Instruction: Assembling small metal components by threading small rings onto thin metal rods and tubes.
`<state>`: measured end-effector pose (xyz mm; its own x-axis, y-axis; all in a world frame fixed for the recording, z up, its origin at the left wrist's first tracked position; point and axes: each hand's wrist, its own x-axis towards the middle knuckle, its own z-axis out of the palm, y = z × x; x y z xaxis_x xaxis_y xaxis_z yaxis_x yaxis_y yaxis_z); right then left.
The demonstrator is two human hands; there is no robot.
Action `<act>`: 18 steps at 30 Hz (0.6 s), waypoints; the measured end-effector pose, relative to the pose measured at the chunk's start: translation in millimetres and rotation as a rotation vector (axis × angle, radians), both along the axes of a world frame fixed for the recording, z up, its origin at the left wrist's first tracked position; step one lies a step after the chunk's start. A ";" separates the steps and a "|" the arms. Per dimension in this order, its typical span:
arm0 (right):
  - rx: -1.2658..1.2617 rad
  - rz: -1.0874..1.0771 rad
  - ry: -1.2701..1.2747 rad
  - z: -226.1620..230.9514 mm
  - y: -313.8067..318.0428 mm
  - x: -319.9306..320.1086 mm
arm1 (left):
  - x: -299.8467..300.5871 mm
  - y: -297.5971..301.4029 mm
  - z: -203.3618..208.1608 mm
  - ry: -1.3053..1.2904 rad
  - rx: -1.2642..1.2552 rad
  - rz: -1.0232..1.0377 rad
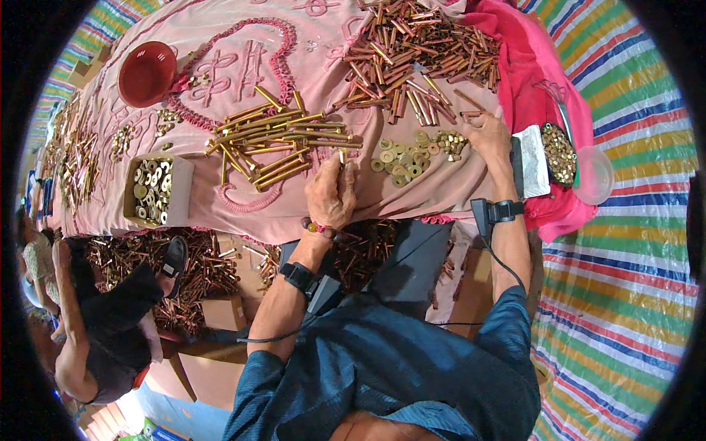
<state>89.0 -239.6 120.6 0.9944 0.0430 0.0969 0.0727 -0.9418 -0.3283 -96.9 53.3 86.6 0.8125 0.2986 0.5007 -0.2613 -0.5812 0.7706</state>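
L hand [331, 192] closed round brass bolt [343, 156]; R hand [485, 132] loosely open, fingertips on nuts [450, 142]. Washers [397, 158] best slid on w/ bolt kept upright.

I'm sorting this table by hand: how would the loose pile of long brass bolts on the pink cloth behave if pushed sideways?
The brass bolts look stiff and round, so they would probably roll and scatter. The soft pink cloth may bunch and slow them.

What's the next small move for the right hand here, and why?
Probably pick one nut from the nut cluster. The right hand rests fingers-down right beside it, apparently empty, while the left hand holds a brass bolt upright near the washers. Whether a washer is already on the bolt cannot be told.
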 end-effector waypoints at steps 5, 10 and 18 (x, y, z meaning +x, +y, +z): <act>0.711 0.103 0.090 18.8 19.4 -22.9 | -0.1 1.7 -7.5 0.042 0.020 -0.012; 1.077 0.161 0.097 51.7 99.2 -72.8 | 1.1 -0.1 -4.5 0.002 -0.040 -0.034; 1.215 0.455 -0.027 48.0 165.6 -100.5 | 1.0 0.3 -9.8 -0.024 -0.053 -0.034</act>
<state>-11.5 -74.0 168.6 0.9109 0.2456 0.3315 0.3252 0.0669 -0.9433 -95.9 53.7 76.8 0.8104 0.2974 0.5047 -0.2993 -0.5303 0.7932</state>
